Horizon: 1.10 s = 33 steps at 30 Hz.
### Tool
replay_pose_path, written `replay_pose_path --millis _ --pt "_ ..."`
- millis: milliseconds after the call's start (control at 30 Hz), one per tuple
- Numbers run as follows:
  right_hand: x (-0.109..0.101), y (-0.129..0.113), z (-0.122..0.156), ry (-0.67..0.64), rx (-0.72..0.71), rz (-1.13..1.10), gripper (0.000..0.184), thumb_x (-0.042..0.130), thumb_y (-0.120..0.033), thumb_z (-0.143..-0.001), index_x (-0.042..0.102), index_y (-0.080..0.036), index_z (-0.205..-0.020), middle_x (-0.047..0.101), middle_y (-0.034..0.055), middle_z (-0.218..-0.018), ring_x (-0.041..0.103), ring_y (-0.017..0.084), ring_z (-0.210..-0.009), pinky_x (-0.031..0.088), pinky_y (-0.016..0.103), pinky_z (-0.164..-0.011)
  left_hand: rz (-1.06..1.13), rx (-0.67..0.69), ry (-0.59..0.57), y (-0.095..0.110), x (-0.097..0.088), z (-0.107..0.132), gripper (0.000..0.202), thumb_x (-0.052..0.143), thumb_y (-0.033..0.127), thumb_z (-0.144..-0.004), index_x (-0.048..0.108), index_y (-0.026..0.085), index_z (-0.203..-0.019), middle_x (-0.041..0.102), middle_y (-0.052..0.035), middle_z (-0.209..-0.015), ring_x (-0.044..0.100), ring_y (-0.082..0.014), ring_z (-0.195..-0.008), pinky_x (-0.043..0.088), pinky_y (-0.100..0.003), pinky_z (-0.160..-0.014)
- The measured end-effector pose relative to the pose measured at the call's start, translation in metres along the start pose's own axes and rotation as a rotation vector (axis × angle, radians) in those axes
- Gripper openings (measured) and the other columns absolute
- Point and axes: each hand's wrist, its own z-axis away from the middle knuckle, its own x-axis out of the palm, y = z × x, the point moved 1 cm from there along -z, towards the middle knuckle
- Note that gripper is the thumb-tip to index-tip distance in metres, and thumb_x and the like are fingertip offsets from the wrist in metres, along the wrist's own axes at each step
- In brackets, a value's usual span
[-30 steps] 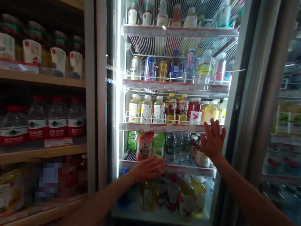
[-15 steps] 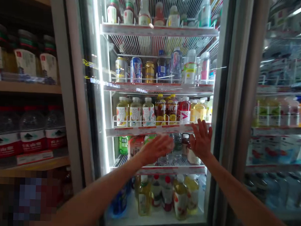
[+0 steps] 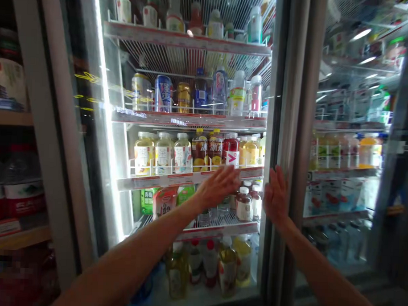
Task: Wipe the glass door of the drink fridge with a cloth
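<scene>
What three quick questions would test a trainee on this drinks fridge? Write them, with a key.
1. True or false: the left hand grips a bottle.
2. Which hand is nearer the dark door frame: the left hand or the right hand?
3. Fill in the blank: the blue can stands on a shelf ___ both hands (above or below).

Key: 1 false; 2 the right hand; 3 above.

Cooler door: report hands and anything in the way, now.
Left hand open, flat on the glass door. Right hand open, on the door's upright frame. Bottled drinks behind the glass.
</scene>
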Motion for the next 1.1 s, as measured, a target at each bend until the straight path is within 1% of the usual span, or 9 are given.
replay_pose_path --millis 100,300,367,567,733,833,933,1033,1100 --pt "-0.010 0.004 0.003 -0.003 0.039 -0.041 0.051 0.028 -0.024 -0.092 0.027 -0.022 -0.143 0.034 0.0112 -0.147 0.032 0.023 -0.135 0.034 0.049 -0.106 -0.065 -0.131 0.101 -0.003 -0.003 -0.030 0.045 0.042 0.010 -0.084 0.047 0.024 -0.127 0.033 -0.0047 -0.147 0.011 -0.0248 -0.141 0.019 -0.053 -0.113" --pt "-0.023 0.007 0.015 -0.020 0.042 -0.112 0.051 0.027 -0.023 -0.093 0.026 -0.022 -0.143 0.037 0.0105 -0.145 0.034 0.022 -0.134 0.036 0.047 -0.106 -0.051 0.478 -0.058 0.056 0.052 -0.017 0.028 0.040 0.019 -0.089 0.061 0.019 -0.108 0.047 -0.0035 -0.138 0.035 -0.0235 -0.133 0.027 -0.039 -0.112" --pt "-0.025 0.007 0.015 -0.020 0.041 -0.132 0.051 0.027 -0.024 -0.093 0.026 -0.023 -0.143 0.037 0.0098 -0.145 0.034 0.022 -0.134 0.036 0.047 -0.106 -0.017 0.445 -0.035 0.048 0.050 -0.034 0.028 0.042 0.018 -0.088 0.060 0.018 -0.110 0.046 -0.0052 -0.139 0.033 -0.0234 -0.134 0.026 -0.040 -0.113" --pt "-0.024 0.002 0.003 0.040 0.064 -0.161 0.051 0.024 -0.025 -0.093 0.026 -0.022 -0.144 0.036 0.0087 -0.146 0.034 0.023 -0.134 0.035 0.048 -0.107 -0.060 0.065 0.173 0.008 0.016 -0.096 0.037 0.041 0.014 -0.087 0.050 0.015 -0.123 0.036 -0.0128 -0.145 0.020 -0.0284 -0.139 0.020 -0.052 -0.112" --pt "-0.018 0.001 -0.010 0.074 0.044 -0.199 0.050 0.025 -0.024 -0.093 0.027 -0.023 -0.143 0.035 0.0078 -0.147 0.033 0.022 -0.135 0.035 0.048 -0.107 -0.081 0.396 0.031 0.019 0.024 -0.104 0.027 0.050 0.022 -0.085 0.059 0.018 -0.110 0.046 -0.0067 -0.138 0.032 -0.0238 -0.134 0.026 -0.042 -0.113" --pt "-0.012 0.000 -0.024 0.114 0.036 -0.196 0.050 0.025 -0.026 -0.093 0.026 -0.024 -0.143 0.034 0.0078 -0.147 0.033 0.023 -0.135 0.035 0.049 -0.107 -0.138 0.249 0.114 -0.012 -0.002 -0.135 0.030 0.045 0.015 -0.086 0.057 0.019 -0.114 0.045 -0.0076 -0.140 0.030 -0.0230 -0.135 0.028 -0.044 -0.111" --pt "-0.004 -0.004 -0.042 0.154 0.017 -0.190 0.050 0.024 -0.026 -0.094 0.025 -0.024 -0.144 0.033 0.0079 -0.147 0.033 0.023 -0.135 0.034 0.051 -0.106 -0.236 -0.042 0.301 -0.065 -0.051 -0.154 0.034 0.042 0.012 -0.087 0.055 0.020 -0.117 0.040 -0.0093 -0.143 0.026 -0.0263 -0.137 0.028 -0.049 -0.110" --pt "0.005 -0.010 -0.062 0.154 -0.012 -0.155 0.050 0.027 -0.027 -0.094 0.023 -0.026 -0.144 0.031 0.0073 -0.148 0.030 0.023 -0.136 0.033 0.051 -0.107 -0.298 -0.264 0.490 -0.109 -0.092 -0.134 0.032 0.043 0.019 -0.088 0.056 0.022 -0.118 0.039 -0.0098 -0.143 0.027 -0.0295 -0.136 0.029 -0.051 -0.109" --pt "0.014 -0.016 -0.079 0.151 -0.044 -0.114 0.051 0.028 -0.028 -0.094 0.023 -0.028 -0.144 0.030 0.0065 -0.149 0.029 0.023 -0.137 0.031 0.050 -0.107 -0.336 -0.401 0.615 -0.122 -0.103 -0.111 0.033 0.045 0.021 -0.087 0.055 0.023 -0.119 0.037 -0.0099 -0.144 0.026 -0.0310 -0.136 0.029 -0.052 -0.109"
